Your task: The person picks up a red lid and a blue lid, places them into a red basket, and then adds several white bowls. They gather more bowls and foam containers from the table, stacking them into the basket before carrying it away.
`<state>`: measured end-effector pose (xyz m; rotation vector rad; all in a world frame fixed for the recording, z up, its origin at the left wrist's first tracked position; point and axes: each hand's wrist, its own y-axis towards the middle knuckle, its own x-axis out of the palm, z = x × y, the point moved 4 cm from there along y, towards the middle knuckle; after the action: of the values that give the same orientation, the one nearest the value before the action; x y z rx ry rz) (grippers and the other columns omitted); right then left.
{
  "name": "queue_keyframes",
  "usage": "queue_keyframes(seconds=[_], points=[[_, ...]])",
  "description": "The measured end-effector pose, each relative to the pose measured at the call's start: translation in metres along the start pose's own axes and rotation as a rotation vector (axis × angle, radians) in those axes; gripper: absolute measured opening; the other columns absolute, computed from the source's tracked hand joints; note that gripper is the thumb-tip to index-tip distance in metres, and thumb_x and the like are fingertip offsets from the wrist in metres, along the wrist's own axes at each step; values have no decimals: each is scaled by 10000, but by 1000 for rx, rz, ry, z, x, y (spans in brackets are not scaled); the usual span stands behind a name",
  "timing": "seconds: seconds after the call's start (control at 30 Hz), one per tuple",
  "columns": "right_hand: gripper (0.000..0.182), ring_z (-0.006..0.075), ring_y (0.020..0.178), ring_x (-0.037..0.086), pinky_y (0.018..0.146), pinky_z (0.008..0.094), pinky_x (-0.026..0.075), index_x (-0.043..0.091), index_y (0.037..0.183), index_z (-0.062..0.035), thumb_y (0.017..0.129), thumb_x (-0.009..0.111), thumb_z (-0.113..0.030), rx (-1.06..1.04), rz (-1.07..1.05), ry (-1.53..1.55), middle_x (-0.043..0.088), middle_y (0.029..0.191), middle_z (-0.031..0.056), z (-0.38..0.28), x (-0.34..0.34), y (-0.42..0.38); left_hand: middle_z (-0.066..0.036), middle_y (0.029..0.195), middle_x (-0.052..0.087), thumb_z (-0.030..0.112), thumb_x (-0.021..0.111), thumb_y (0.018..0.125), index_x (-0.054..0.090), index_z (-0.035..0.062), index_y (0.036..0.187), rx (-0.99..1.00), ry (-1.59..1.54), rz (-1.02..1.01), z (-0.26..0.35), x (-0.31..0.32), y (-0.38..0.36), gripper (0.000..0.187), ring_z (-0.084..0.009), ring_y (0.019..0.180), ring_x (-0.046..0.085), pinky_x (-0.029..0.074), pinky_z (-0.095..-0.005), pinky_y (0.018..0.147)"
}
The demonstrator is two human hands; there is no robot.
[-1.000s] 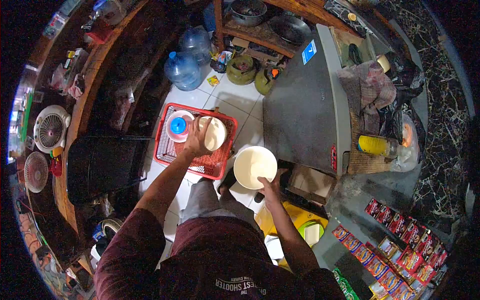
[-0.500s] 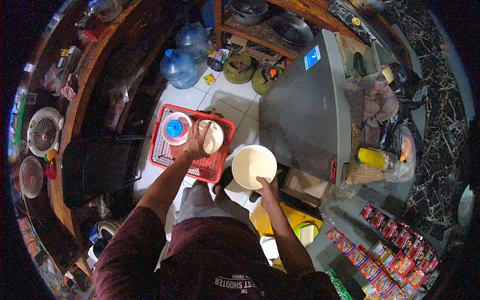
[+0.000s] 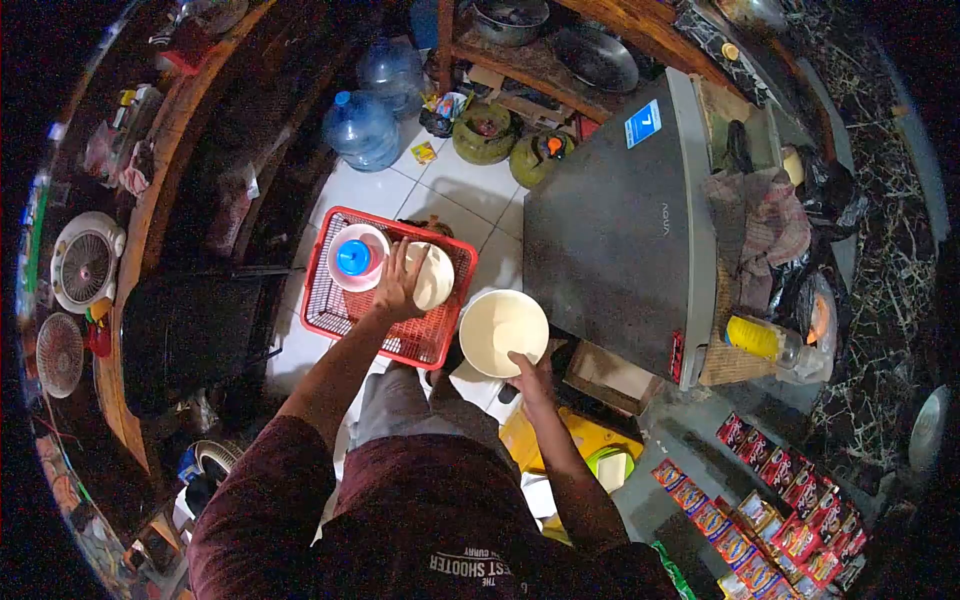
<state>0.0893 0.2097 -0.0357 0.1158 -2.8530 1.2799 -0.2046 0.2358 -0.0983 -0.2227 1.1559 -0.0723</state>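
My right hand [image 3: 534, 383] grips a deep cream-coloured bowl [image 3: 503, 325] by its near rim, thumb inside, and holds it to the right of a red plastic basket [image 3: 455, 300]. In that basket, my left hand [image 3: 401, 288] is closed on the left side of a smaller cream bowl [image 3: 436, 277]; the grip's underside is hidden. Beside it in the basket sits a pale pink bowl [image 3: 337, 277] with a blue-lidded container [image 3: 353, 257] in it.
A grey refrigerator [image 3: 610, 230] stands at the right. Large blue water bottles [image 3: 362, 135] and green gas cylinders [image 3: 484, 135] are on the tiled floor ahead. Sachet strips [image 3: 715, 520] lie at lower right, and a yellow crate [image 3: 525, 440] is near my legs.
The camera view has shifted slightly. Both hands keep their grips, and the bowl in my right hand has moved slightly left, closer to the basket.
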Motion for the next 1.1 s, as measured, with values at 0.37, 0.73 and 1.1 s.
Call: queue_keyframes(seconds=[0.37, 0.73, 1.1], points=[[621, 234, 1007, 559, 740, 351, 518, 359, 1278, -89, 754, 682, -175, -17, -119, -149, 549, 1141, 108, -7, 73, 41, -278, 1459, 144, 315, 851, 529, 181, 52, 1430, 185, -443, -31, 18, -77, -49, 1153, -455, 1336, 196, 223, -488, 1102], [602, 215, 1093, 525, 919, 324, 431, 387, 1314, -37, 760, 614, -97, -191, -398, -388, 536, 1207, 113, 15, 134, 86, -276, 1410, 243, 367, 883, 466, 214, 74, 1416, 175, -359, -32, 18, -88, -44, 1197, -448, 1300, 278, 304, -501, 1056], [503, 256, 981, 577, 619, 340, 592, 409, 1289, -98, 854, 639, -197, -148, -157, -277, 482, 1210, 141, 22, 132, 91, -274, 1398, 218, 302, 870, 438, 191, 168, 1433, 113, -193, -57, -4, -63, -21, 1211, -472, 1285, 256, 273, -524, 1066]])
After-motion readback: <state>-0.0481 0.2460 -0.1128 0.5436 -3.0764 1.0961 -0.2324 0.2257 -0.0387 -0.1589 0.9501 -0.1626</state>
